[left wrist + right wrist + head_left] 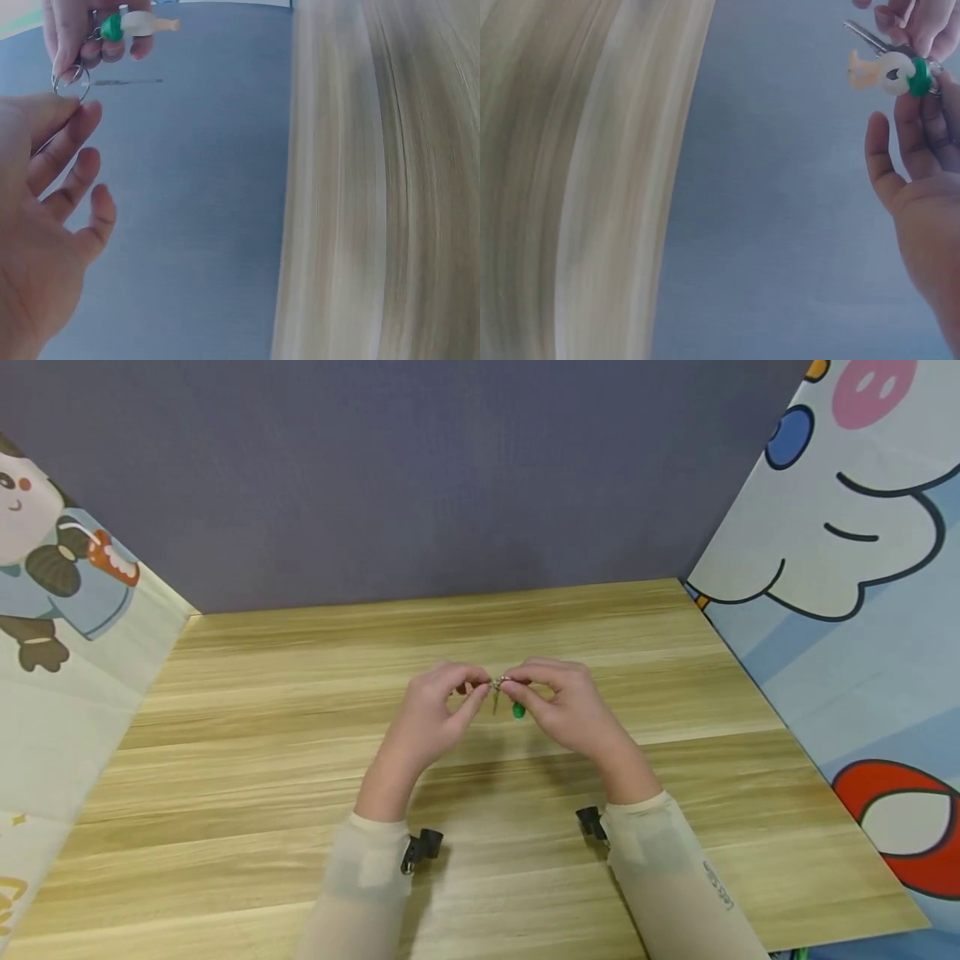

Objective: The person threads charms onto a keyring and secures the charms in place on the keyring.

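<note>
Both hands meet over the wooden table, holding a metal key ring (89,80) between them. My left hand (435,708) pinches one side of the ring between thumb and index finger, its other fingers loosely bent. From the opposite side, my right hand (561,703) also pinches the ring with its fingertips. A slim silver key (864,36) points down from the ring, seen nearly edge-on in the left wrist view. Below the right fingertips hangs a small charm (895,73), green and white with peach-coloured legs, on a short chain. Fingertips partly hide the ring in the head view.
The wood-grain table (255,760) spreads around both forearms. A dark grey-blue panel (450,485) rises behind it, and cartoon-printed panels flank it at left (67,693) and right (847,677). Each sleeve carries a small black wrist camera (423,847).
</note>
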`<action>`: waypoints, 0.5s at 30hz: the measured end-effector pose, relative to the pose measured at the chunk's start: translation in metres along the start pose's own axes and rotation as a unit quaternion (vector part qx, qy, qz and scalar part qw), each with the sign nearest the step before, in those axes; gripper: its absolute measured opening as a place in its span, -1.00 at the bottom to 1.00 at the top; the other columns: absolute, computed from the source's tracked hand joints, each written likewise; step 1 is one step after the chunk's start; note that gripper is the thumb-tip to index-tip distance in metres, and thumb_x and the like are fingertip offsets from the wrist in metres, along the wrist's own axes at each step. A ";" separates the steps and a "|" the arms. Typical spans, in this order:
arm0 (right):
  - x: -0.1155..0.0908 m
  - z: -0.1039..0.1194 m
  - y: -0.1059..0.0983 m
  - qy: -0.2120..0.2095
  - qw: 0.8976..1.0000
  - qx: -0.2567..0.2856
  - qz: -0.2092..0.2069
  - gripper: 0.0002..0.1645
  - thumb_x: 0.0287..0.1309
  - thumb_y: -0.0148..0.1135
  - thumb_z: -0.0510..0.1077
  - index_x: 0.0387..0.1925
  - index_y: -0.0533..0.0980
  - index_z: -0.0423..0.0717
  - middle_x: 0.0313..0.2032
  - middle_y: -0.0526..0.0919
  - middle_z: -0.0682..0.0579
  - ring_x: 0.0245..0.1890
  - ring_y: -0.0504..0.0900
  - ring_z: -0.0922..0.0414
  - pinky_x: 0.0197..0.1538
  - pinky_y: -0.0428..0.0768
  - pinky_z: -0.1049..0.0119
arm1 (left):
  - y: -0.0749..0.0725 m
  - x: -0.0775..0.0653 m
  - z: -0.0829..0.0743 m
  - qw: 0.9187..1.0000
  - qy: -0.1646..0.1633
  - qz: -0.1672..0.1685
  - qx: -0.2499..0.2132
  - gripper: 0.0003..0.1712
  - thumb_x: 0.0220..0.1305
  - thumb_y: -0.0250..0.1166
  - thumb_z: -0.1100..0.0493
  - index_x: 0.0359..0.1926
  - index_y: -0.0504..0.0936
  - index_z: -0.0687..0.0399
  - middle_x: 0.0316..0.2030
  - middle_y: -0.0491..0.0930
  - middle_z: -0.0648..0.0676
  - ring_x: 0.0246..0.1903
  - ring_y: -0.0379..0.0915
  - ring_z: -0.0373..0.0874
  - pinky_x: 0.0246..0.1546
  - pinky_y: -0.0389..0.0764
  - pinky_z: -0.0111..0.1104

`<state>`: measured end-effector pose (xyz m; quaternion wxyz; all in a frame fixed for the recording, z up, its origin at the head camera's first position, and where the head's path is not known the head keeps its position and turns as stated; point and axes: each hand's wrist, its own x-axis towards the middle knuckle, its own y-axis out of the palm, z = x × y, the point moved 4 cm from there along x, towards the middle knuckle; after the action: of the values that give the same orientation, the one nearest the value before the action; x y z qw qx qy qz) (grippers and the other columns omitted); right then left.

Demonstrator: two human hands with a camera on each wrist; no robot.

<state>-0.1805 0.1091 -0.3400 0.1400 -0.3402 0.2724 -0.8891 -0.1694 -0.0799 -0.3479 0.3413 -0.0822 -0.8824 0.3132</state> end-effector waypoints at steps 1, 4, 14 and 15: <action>0.000 0.002 0.000 -0.006 1.000 -0.008 0.002 -0.88 0.39 0.38 -0.27 -0.14 0.79 -0.15 -0.29 0.82 0.05 -0.32 0.72 0.21 -0.08 0.73 0.24 | 0.000 0.000 -0.002 0.999 0.020 -0.008 0.026 -0.89 0.50 0.33 0.27 -0.08 0.76 0.18 -0.20 0.80 0.10 -0.18 0.63 -0.04 -0.09 0.71 -0.15; 0.001 0.005 -0.001 -0.028 0.999 -0.035 0.007 -0.89 0.38 0.38 -0.28 -0.15 0.78 -0.16 -0.30 0.82 0.02 -0.36 0.70 0.21 -0.14 0.72 0.24 | 0.000 0.001 -0.009 0.991 0.072 -0.029 0.108 -0.90 0.48 0.32 0.28 -0.12 0.77 0.17 -0.23 0.82 0.08 -0.18 0.68 -0.03 -0.08 0.72 -0.20; 0.002 0.011 -0.002 -0.090 0.992 -0.081 0.018 -0.89 0.34 0.39 -0.34 -0.16 0.77 -0.20 -0.33 0.80 -0.01 -0.42 0.60 0.22 -0.32 0.62 0.34 | -0.001 0.001 -0.018 0.985 0.093 -0.012 0.147 -0.91 0.44 0.36 0.30 -0.15 0.80 0.15 -0.23 0.84 0.05 -0.26 0.66 -0.08 -0.13 0.70 -0.24; 0.002 0.011 -0.002 -0.091 0.993 -0.078 0.019 -0.89 0.34 0.39 -0.34 -0.17 0.78 -0.20 -0.32 0.80 -0.01 -0.42 0.60 0.22 -0.32 0.62 0.34 | -0.002 0.001 -0.016 0.989 0.082 -0.003 0.126 -0.92 0.43 0.38 0.30 -0.14 0.80 0.16 -0.22 0.84 0.06 -0.25 0.66 -0.09 -0.12 0.70 -0.25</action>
<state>-0.1741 0.1056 -0.3309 0.1539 -0.4242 0.3338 -0.8276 -0.1590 -0.0729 -0.3373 0.4209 -0.0610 -0.8054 0.4128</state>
